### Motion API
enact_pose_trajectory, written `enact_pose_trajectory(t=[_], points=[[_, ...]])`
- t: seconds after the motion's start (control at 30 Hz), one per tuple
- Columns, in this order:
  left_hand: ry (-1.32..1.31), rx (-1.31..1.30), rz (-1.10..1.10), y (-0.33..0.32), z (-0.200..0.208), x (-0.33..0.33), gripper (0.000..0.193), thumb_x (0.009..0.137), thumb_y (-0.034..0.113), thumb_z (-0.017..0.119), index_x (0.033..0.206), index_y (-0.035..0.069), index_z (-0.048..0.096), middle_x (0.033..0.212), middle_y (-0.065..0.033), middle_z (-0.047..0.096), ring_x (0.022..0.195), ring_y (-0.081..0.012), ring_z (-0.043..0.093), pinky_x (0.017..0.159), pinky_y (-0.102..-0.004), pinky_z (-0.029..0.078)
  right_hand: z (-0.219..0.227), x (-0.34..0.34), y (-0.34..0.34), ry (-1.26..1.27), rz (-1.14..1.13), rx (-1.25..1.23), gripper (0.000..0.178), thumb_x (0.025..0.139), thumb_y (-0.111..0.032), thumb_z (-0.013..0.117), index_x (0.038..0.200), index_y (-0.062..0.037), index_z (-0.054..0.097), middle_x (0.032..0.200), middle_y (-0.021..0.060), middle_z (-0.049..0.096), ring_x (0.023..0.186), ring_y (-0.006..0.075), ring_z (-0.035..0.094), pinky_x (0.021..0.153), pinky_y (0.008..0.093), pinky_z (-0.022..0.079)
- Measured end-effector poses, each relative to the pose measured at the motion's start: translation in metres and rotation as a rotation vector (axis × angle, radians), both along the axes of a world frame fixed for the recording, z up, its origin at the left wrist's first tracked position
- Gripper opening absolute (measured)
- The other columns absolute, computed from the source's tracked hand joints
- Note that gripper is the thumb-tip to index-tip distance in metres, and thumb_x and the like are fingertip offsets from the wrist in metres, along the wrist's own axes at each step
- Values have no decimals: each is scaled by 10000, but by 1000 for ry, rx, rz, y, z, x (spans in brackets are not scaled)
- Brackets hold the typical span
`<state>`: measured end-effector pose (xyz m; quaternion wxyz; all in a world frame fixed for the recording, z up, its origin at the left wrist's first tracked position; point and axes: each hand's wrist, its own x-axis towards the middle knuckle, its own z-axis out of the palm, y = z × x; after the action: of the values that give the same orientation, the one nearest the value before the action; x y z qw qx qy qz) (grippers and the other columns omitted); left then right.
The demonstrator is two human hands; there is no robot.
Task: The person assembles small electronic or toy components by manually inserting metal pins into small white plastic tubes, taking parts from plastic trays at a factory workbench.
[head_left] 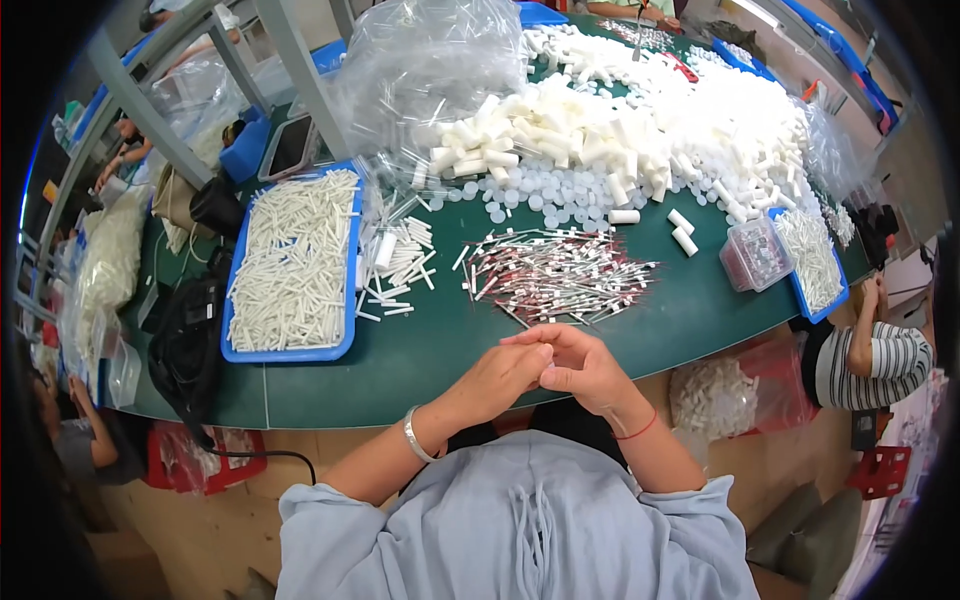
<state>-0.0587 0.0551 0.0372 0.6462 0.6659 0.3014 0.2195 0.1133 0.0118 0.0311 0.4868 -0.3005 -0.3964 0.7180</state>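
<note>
My left hand (498, 382) and my right hand (588, 373) meet at the table's near edge. The left fingers are closed and reach into the right hand, whose thumb and fingers curl round to meet them. Whatever lies between the fingertips is hidden or too small to name. Just beyond them is a loose pile of thin white rods with red wire leads and small white blocks (560, 275). Short white tubes (400, 262) lie left of that pile.
A blue tray (352, 335) of white tubes stands on the green table (400, 375). Thick white cylinders (590, 120) and translucent round caps (560, 200) are heaped at the back. A clear plastic box (757, 262) and another blue tray (826, 312) sit right. Co-workers sit around.
</note>
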Motion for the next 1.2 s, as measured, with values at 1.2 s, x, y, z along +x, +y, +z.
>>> enact_pose_trajectory(t=[1.2], points=[[-120,-926,-140,-69,-29,74,563,994,500,302,990,5,569,784,-98,610,675,-215,592,652,-333,511,-10,31,-122,-1199,-517,534,717,666,-57,743,1323,11,463,1189,185,553,1027,324,580,863,368,488]])
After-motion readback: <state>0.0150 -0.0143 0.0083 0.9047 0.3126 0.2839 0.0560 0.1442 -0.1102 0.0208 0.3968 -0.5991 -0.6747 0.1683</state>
